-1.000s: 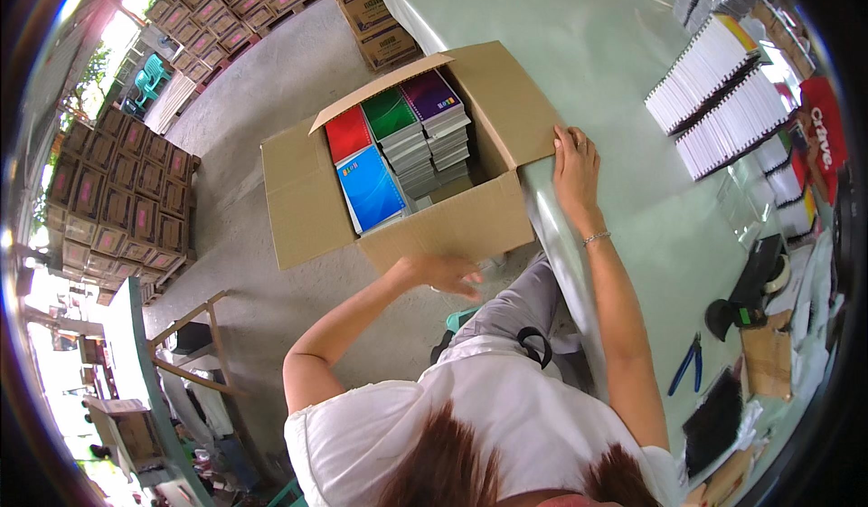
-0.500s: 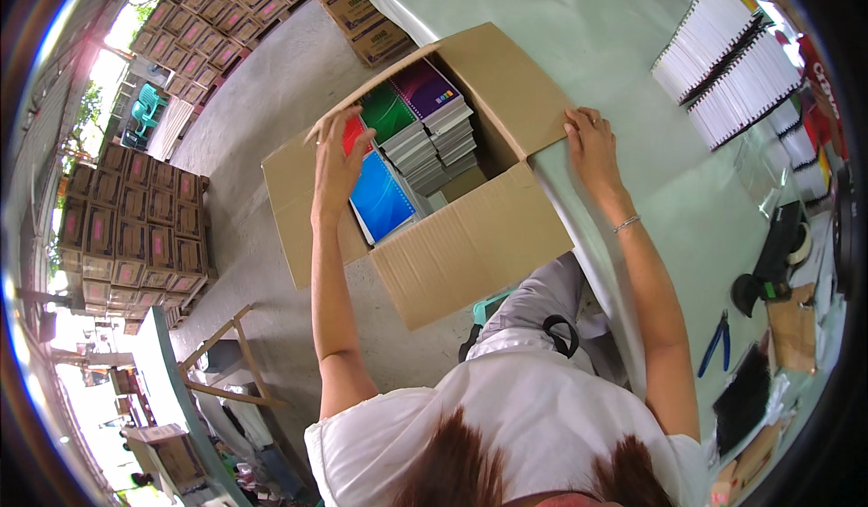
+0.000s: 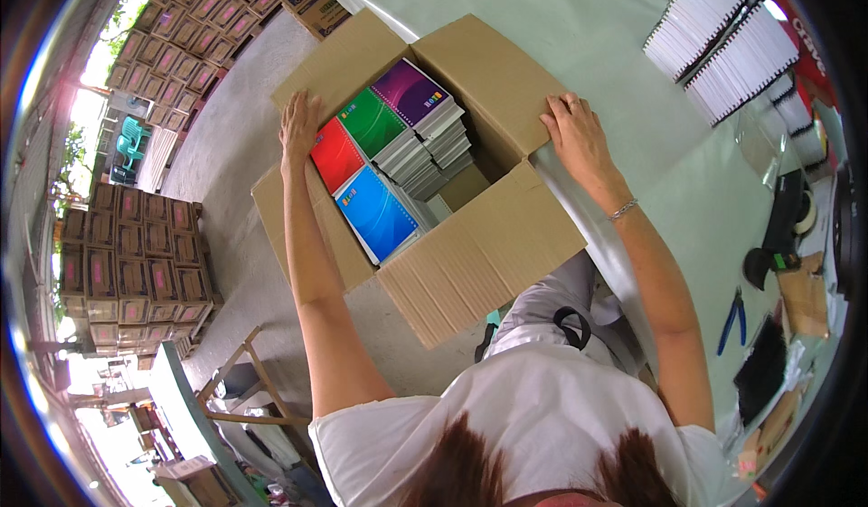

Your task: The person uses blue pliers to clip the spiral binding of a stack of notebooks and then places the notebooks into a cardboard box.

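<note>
A brown cardboard box (image 3: 484, 254) stands with its flaps spread outward, partly over the table edge. Inside lie stacks of spiral notebooks: a purple one (image 3: 411, 91), a green one (image 3: 369, 123), a red one (image 3: 337, 156) and a blue one (image 3: 375, 213) on top. My left hand (image 3: 299, 127) rests against the box's left side, where the far flap (image 3: 348, 59) meets the left one, its fingers stretched out. At the right, my right hand (image 3: 579, 136) grips the outer edge of the right flap (image 3: 493, 77), fingers bent over it; its thumb is hard to see.
The pale table (image 3: 651, 190) extends to the right. White spiral-bound stacks (image 3: 741, 46) stand at its far right, with blue-handled pliers (image 3: 732, 320) and a black tape dispenser (image 3: 778, 236) nearer. Piled cartons (image 3: 136, 263) stand on the concrete floor (image 3: 235, 145) at left.
My left hand has moved left, from above the red notebook to the box's side. The far flap now leans outward, exposing more of the notebooks. My right hand stays at the right flap.
</note>
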A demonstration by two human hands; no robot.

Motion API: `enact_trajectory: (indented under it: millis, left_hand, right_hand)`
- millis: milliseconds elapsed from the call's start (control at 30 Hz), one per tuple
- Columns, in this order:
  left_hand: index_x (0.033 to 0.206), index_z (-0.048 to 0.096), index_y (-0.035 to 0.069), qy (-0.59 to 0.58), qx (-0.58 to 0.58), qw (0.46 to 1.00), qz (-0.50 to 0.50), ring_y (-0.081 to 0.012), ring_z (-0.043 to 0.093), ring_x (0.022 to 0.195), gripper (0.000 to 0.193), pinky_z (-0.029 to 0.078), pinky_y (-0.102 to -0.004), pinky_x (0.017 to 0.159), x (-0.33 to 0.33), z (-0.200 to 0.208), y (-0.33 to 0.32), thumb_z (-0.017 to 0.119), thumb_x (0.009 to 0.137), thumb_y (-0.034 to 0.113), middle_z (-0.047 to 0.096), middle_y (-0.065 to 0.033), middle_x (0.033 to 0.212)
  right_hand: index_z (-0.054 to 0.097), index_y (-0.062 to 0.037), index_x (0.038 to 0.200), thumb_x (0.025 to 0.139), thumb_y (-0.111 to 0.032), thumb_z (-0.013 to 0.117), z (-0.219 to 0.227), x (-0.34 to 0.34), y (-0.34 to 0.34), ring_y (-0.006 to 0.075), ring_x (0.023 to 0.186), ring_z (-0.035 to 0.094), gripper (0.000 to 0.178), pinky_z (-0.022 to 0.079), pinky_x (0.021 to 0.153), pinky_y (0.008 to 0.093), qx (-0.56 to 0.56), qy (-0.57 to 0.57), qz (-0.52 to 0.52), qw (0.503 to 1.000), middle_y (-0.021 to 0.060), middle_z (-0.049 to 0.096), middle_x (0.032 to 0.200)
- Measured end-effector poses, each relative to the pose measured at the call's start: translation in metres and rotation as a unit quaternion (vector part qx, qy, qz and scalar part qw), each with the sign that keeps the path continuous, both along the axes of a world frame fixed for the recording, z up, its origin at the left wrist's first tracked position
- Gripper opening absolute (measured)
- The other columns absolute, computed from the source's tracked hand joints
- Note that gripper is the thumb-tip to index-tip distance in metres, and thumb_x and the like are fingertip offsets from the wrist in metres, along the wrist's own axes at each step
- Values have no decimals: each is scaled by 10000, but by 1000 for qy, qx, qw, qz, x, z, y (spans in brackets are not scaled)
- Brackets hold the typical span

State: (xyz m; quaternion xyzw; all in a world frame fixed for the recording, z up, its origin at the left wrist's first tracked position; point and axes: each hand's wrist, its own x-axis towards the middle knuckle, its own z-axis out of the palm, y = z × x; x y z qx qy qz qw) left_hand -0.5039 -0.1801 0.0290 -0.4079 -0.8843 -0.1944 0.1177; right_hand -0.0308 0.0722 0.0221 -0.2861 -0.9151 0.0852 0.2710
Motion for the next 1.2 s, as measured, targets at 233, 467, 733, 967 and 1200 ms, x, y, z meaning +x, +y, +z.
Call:
enact_trajectory:
  millis: [233, 467, 733, 967, 1200]
  left_hand:
    - [1375, 590, 68, -210, -37, 977, 19, -354, 525, 1322, 773, 387, -446, 1107, 37, 12, 38, 314, 996, 682, 612, -220, 1342]
    - [1207, 718, 94, -164, -131, 972, 108, -402, 617, 1190, 832, 460, -491, 1005, 43, 17, 23, 271, 963, 751, 681, -245, 1196]
    - [1285, 685, 163, -94, -69, 987, 111, -366, 600, 1228, 710, 453, -470, 1032, 56, 11, 23, 326, 987, 698, 658, -170, 1290]
    - [1327, 659, 182, -71, -57, 988, 129, -321, 582, 1270, 657, 446, -457, 1056, 63, 10, 28, 382, 989, 672, 627, -107, 1369]
    - [1319, 671, 190, -68, -43, 986, 143, -313, 569, 1289, 692, 430, -445, 1074, 51, 1, 22, 389, 961, 711, 618, -110, 1380]
  right_hand:
    - [588, 2, 1222, 1011, -197, 573, 2, 4, -1, 328, 1102, 567, 291, 467, 952, 452, 45, -23, -45, 998, 177, 574, 1216]
    - [686, 2, 1101, 945, -220, 678, 28, -67, -78, 357, 1061, 583, 271, 469, 938, 445, -184, 176, 176, 951, 215, 612, 1128]
    - [546, 82, 1366, 833, -752, 601, -31, -155, -144, 328, 1253, 567, 991, 445, 1054, 393, -634, -163, 248, 715, 272, 589, 1334]
    - [457, 68, 1438, 740, -826, 637, -65, -178, -167, 283, 1284, 535, 1149, 447, 1066, 388, -702, -171, 290, 628, 239, 539, 1409]
    - [433, 151, 1414, 649, -903, 634, -62, -174, -178, 343, 1331, 508, 1318, 429, 1087, 389, -710, -153, 343, 596, 300, 510, 1421]
